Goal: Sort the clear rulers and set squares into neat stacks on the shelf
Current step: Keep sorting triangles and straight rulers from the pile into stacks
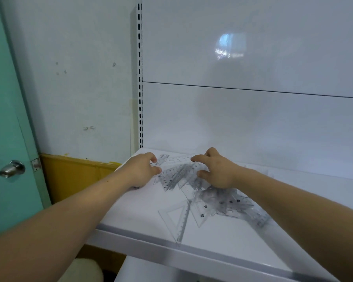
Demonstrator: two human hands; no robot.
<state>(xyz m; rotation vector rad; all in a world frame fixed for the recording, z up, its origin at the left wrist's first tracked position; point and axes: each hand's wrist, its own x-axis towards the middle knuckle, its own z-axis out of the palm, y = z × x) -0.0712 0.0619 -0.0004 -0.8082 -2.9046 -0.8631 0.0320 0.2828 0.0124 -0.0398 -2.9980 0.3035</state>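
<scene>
Shelf [139, 220] is carrying loose ruler/set-sq pile [222, 202]; L hand [142, 170] at pile's 10 o'clock, R hand [217, 174] at 12, both curling, gripping ruler bunch [176, 177].

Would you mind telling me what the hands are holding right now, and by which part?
Both grip one fanned bunch of clear rulers: the left hand pinches its left end, the right hand curls round its right end.

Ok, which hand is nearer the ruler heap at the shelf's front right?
Right. The right hand grips rulers at the heap's back edge; the left hand holds their other end, farther left.
</scene>
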